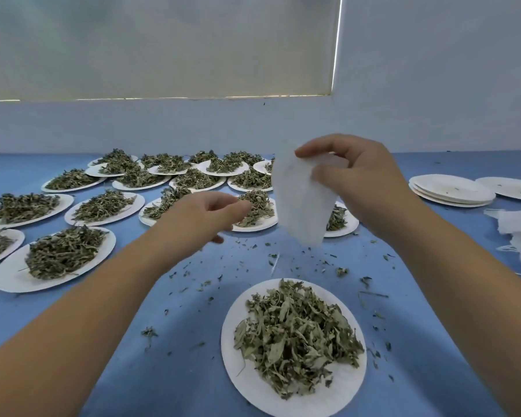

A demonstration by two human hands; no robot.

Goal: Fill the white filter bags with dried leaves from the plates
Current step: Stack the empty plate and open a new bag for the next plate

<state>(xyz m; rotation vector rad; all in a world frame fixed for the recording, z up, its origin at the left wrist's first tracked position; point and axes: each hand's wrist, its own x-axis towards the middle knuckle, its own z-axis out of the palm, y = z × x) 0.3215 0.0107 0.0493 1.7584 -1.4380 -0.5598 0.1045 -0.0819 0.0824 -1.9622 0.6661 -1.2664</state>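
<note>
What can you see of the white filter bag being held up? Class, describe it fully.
The bag is white, thin, see-through fabric, soft and creased. It hangs upright in the air above the blue table, its bottom end free. The right hand pinches its top edge; nothing else touches it. Its contents cannot be told.

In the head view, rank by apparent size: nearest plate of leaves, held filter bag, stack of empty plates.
1. nearest plate of leaves, though nearness enlarges it
2. filter bag
3. stack of empty plates, which lies farther off
</note>
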